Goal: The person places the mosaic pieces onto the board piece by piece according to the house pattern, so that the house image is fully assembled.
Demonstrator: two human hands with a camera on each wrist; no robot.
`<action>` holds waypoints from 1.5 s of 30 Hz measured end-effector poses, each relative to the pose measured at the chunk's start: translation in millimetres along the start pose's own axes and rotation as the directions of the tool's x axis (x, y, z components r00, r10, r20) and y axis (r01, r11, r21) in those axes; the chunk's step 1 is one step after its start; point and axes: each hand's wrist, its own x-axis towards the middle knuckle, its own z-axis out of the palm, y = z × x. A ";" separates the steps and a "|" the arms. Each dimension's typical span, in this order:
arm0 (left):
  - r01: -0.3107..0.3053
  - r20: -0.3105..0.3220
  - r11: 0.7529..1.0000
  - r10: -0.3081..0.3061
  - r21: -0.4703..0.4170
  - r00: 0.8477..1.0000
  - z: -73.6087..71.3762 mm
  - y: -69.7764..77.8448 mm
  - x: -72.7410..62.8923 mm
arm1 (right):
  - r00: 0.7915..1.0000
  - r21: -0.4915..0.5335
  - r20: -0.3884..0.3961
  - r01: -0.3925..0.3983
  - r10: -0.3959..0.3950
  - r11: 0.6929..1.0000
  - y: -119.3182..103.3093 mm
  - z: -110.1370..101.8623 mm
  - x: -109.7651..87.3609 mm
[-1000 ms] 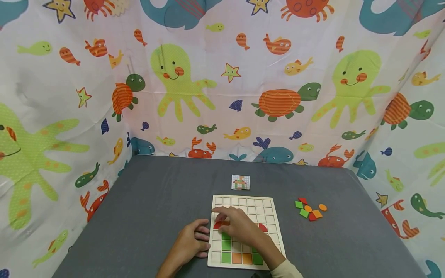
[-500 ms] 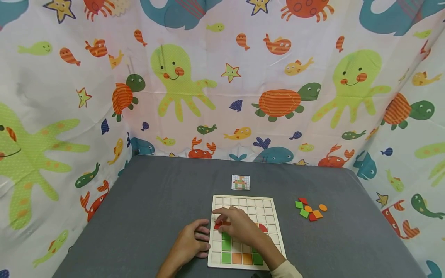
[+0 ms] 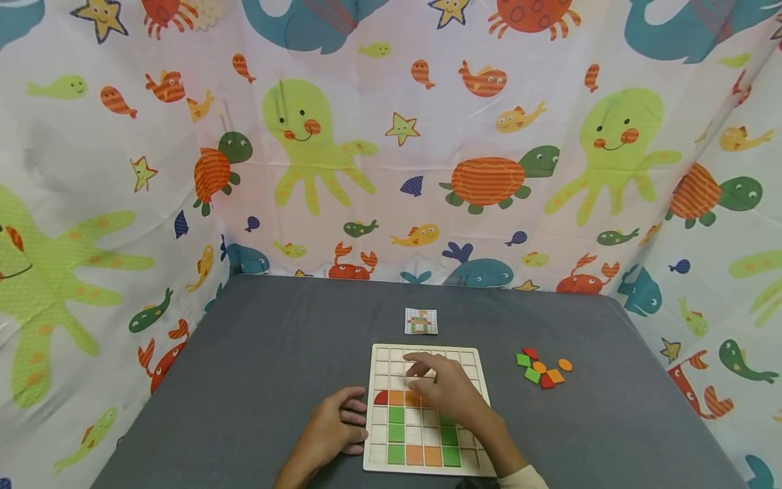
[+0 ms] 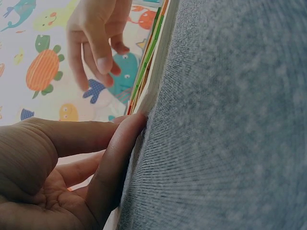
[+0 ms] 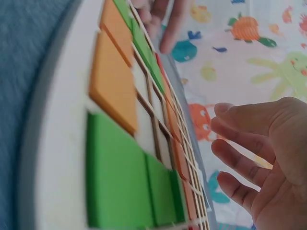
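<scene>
My left hand (image 3: 330,428) rests beside the wooden grid board (image 3: 378,435), fingertips touching its left edge; the left wrist view shows thumb and a finger (image 4: 117,158) against that edge. Over the board's middle hovers my right hand (image 3: 449,387), fingers loosely bent, holding nothing. In the right wrist view this hand (image 5: 268,153) has its thumb and fingers apart. A red rounded piece (image 3: 381,398) lies at the left end of a row with orange squares (image 3: 396,399). Below are green squares (image 3: 396,433) and two orange squares (image 3: 423,456). My right hand and forearm hide some cells.
A small pattern card (image 3: 421,321) lies behind the board. To the board's right, loose green, red and orange pieces (image 3: 532,375) form a group on the grey table (image 3: 275,353). A curtain (image 3: 391,163) printed with sea animals surrounds the table's back and sides.
My right hand has left the red piece at the row's left end and moved right and slightly away, uncovering that piece and an orange square. The left hand has stayed at the board's edge.
</scene>
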 end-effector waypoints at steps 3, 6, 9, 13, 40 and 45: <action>0.000 -0.001 1.000 0.000 -0.004 1.000 -0.5 -0.2 -0.7 | 0.999 0.012 -0.039 -0.021 0.021 1.000 5.1 -8.7 -2.6; 0.001 -0.001 1.000 -0.001 -0.007 1.000 -0.7 0.0 -1.3 | 0.996 0.010 -0.088 -0.020 0.021 1.000 12.4 -17.3 -3.8; 0.004 -0.002 1.000 -0.004 -0.006 1.000 -0.6 0.5 -1.5 | 0.989 -0.011 -0.150 -0.002 0.001 1.000 20.4 -27.0 -5.1; 0.006 -0.005 1.000 -0.006 0.001 1.000 0.0 0.9 -1.1 | 0.973 -0.052 -0.228 0.009 -0.021 0.999 32.4 -41.4 -8.4; 0.018 0.005 1.000 -0.018 -0.001 1.000 -0.1 -0.1 0.8 | 0.893 -0.062 -0.409 -0.234 0.189 0.970 103.9 -111.6 -37.5; 0.012 0.007 1.000 -0.012 -0.007 1.000 0.2 -0.7 0.8 | 0.873 -0.081 -0.429 -0.295 0.234 0.952 111.7 -118.0 -44.0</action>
